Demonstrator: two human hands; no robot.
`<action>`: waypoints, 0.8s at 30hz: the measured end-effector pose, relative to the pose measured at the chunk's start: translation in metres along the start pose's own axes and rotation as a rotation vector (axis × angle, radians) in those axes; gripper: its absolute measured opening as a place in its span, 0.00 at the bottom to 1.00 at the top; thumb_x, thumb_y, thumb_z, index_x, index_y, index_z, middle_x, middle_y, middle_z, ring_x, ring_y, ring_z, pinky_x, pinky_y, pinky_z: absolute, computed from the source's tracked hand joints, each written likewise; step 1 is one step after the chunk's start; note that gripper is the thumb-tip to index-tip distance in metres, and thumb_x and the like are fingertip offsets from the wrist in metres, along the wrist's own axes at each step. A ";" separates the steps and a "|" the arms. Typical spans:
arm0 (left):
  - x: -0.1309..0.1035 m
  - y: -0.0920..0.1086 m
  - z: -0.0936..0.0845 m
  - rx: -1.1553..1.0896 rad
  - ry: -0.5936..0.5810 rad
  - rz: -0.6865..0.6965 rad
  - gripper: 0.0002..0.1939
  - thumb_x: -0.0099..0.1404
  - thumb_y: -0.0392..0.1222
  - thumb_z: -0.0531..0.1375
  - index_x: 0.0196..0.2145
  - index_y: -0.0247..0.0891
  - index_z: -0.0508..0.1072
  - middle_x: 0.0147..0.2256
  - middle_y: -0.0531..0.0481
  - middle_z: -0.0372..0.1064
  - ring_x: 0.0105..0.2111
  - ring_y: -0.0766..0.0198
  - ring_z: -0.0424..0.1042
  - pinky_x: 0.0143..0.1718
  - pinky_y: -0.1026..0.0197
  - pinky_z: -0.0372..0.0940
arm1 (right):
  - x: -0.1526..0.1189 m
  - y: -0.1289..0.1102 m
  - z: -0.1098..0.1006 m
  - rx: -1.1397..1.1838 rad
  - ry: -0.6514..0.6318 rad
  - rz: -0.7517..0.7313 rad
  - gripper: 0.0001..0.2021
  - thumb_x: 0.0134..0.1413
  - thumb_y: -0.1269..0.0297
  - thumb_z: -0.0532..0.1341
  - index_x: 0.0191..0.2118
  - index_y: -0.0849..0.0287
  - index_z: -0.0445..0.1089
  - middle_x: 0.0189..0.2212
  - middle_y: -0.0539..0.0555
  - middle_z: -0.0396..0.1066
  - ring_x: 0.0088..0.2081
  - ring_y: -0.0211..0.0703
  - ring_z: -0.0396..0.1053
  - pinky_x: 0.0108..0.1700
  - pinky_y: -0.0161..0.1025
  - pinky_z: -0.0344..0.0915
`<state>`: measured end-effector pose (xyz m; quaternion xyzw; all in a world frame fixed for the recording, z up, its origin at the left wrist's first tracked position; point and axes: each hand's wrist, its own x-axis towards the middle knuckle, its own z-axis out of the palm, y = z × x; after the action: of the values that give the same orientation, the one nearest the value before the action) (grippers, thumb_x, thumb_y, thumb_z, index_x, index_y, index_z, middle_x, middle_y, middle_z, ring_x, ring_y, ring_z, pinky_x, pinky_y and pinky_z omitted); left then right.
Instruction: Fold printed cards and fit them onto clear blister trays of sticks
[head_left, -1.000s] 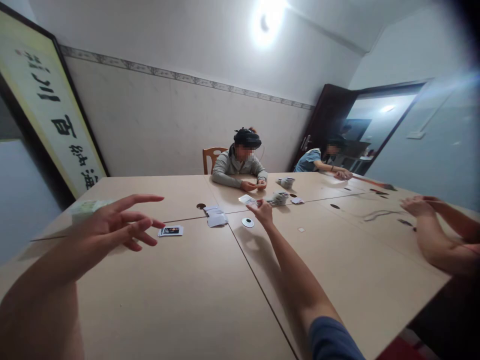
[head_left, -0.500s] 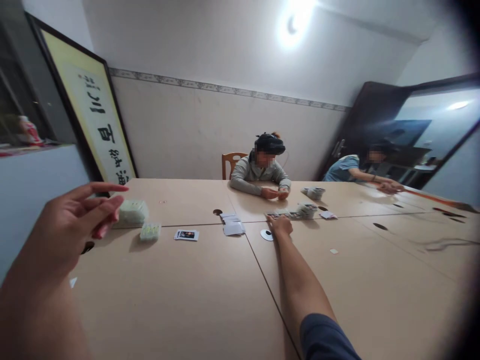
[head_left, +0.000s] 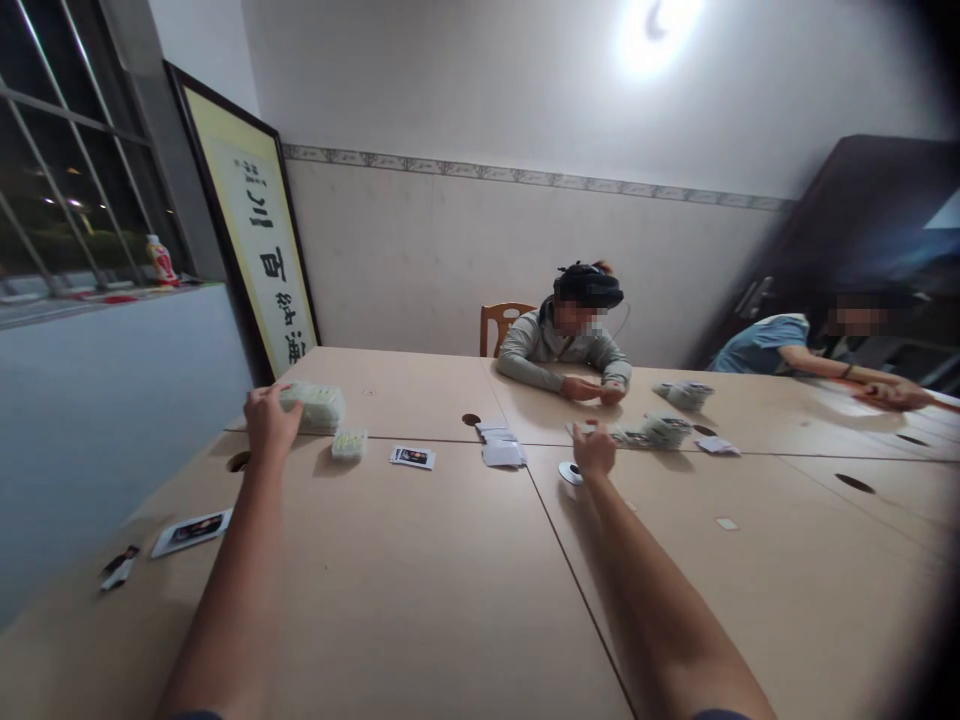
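Observation:
At the far left, my left hand [head_left: 272, 428] has its fingers and thumb closed around the near end of a stack of clear plastic boxes [head_left: 319, 405] with pale green-yellow marks. A smaller stack of similar boxes [head_left: 349, 445] sits just to its right. Across the table, my right hand [head_left: 596, 450] pinches the edge of a small flat clear packet, mostly hidden behind the fingers. Close beyond it lies a row of clear packets [head_left: 664, 432] with dark prints. A white disc with a dark centre [head_left: 570, 473] is beside my right wrist.
Printed cards [head_left: 412, 457], a pile of white cards [head_left: 504, 453] and a larger printed card [head_left: 192, 532] lie on the light wooden table [head_left: 405, 580]. Cable holes [head_left: 238, 461] pierce it. A person [head_left: 562, 345] sits opposite; another person [head_left: 761, 345] leans in at right.
My left hand has gone from the air at the left forward onto the box stack and closed there. The view has turned left; my right hand stays by the packets.

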<state>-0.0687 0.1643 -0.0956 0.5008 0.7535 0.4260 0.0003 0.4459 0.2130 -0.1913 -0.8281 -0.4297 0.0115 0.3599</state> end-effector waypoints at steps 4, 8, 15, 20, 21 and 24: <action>-0.006 -0.006 0.036 0.081 -0.218 0.034 0.13 0.69 0.42 0.62 0.50 0.34 0.73 0.51 0.43 0.71 0.52 0.53 0.72 0.54 0.44 0.68 | -0.062 -0.053 0.025 0.073 -0.179 -0.358 0.13 0.66 0.59 0.61 0.51 0.61 0.71 0.47 0.56 0.73 0.45 0.46 0.74 0.49 0.49 0.73; -0.014 -0.005 0.059 0.159 -0.350 -0.026 0.17 0.70 0.46 0.62 0.53 0.35 0.72 0.53 0.42 0.70 0.50 0.53 0.73 0.51 0.45 0.70 | -0.133 -0.098 0.051 0.124 -0.404 -0.685 0.12 0.65 0.59 0.62 0.49 0.60 0.71 0.47 0.55 0.73 0.44 0.44 0.73 0.48 0.48 0.71; -0.018 -0.024 0.057 0.096 -0.483 -0.052 0.17 0.71 0.47 0.61 0.52 0.35 0.73 0.51 0.45 0.71 0.50 0.51 0.73 0.49 0.48 0.71 | -0.166 -0.138 0.085 0.053 -0.550 -0.767 0.17 0.64 0.58 0.63 0.55 0.59 0.69 0.56 0.59 0.69 0.53 0.51 0.70 0.55 0.55 0.69; -0.012 -0.025 0.046 0.066 -0.464 -0.106 0.17 0.70 0.45 0.63 0.53 0.36 0.71 0.52 0.42 0.70 0.48 0.54 0.73 0.48 0.47 0.72 | -0.151 -0.138 0.099 0.047 -0.584 -0.663 0.16 0.64 0.58 0.63 0.53 0.60 0.70 0.54 0.58 0.70 0.52 0.50 0.71 0.52 0.53 0.71; -0.011 -0.023 0.044 0.055 -0.466 -0.112 0.17 0.70 0.45 0.62 0.53 0.36 0.71 0.52 0.42 0.71 0.48 0.54 0.74 0.48 0.47 0.72 | -0.149 -0.137 0.100 0.060 -0.592 -0.649 0.16 0.64 0.58 0.63 0.53 0.60 0.70 0.54 0.58 0.70 0.51 0.50 0.72 0.52 0.53 0.71; -0.007 -0.014 0.038 -0.017 -0.480 -0.081 0.17 0.70 0.46 0.62 0.53 0.35 0.71 0.51 0.43 0.71 0.47 0.54 0.74 0.47 0.47 0.72 | -0.146 -0.133 0.103 0.116 -0.609 -0.617 0.16 0.64 0.58 0.63 0.53 0.61 0.70 0.53 0.58 0.71 0.50 0.50 0.72 0.51 0.52 0.72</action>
<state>-0.0599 0.1815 -0.1315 0.5569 0.7477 0.3008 0.2008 0.2268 0.2179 -0.2295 -0.5984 -0.7420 0.1711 0.2491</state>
